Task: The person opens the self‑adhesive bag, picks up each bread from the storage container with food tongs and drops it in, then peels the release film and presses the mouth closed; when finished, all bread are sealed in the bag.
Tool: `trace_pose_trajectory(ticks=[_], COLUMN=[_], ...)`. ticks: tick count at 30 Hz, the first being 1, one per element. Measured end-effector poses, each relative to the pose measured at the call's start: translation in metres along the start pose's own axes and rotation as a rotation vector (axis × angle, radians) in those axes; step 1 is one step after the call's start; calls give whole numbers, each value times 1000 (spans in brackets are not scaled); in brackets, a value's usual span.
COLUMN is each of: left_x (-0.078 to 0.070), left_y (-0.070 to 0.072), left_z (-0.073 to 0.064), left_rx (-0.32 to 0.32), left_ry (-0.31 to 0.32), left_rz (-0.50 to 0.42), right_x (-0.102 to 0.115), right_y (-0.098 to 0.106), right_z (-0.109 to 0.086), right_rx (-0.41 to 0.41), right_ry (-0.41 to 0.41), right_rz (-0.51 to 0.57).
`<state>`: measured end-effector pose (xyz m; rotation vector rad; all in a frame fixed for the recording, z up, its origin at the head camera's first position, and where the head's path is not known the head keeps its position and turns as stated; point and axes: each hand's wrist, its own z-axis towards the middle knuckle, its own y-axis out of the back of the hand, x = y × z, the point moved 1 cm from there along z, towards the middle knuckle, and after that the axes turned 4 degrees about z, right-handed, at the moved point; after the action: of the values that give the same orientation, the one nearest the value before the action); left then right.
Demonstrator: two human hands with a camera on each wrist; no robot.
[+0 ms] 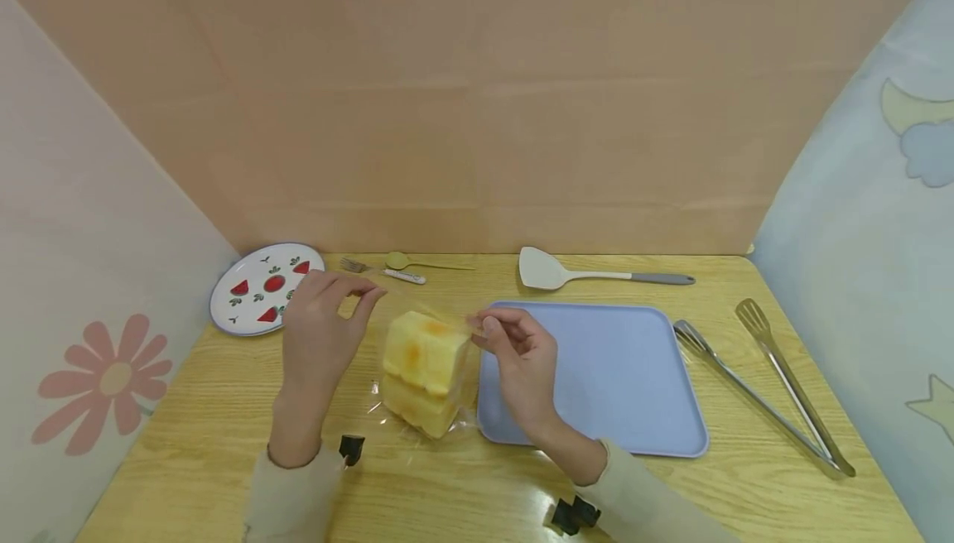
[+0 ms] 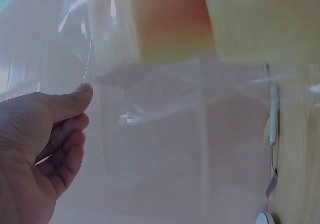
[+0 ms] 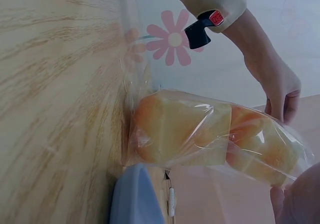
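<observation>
Yellow bread pieces with browned patches stand stacked inside a clear plastic bag, upright on the table between my hands. My left hand pinches the bag's upper edge on the left; in the left wrist view, thumb and fingers meet on the thin film. On the other side my right hand pinches the bag's opposite upper edge, beside the bread. In the right wrist view that hand is mostly cut off at the lower right corner.
A blue tray lies to the right of the bag, under my right hand. Behind it is a white spatula; metal tongs lie far right. At the back left are a strawberry-patterned plate, a fork and a yellow spoon.
</observation>
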<state>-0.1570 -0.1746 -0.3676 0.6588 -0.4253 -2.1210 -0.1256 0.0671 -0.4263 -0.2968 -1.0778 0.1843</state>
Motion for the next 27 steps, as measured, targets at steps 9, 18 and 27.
trace_pose_trajectory(ticks=[9, 18, 27], left_x=[28, 45, 70], left_y=[8, 21, 37], left_z=[-1, -1, -7], left_rx=[-43, -117, -205], left_ry=[132, 307, 446], left_rz=[-38, -101, -58], right_x=[1, 1, 2], right_y=[4, 8, 10], right_z=[-1, -1, -3], right_rx=[-47, -59, -38], right_ry=[-43, -50, -61], right_rz=[31, 42, 45])
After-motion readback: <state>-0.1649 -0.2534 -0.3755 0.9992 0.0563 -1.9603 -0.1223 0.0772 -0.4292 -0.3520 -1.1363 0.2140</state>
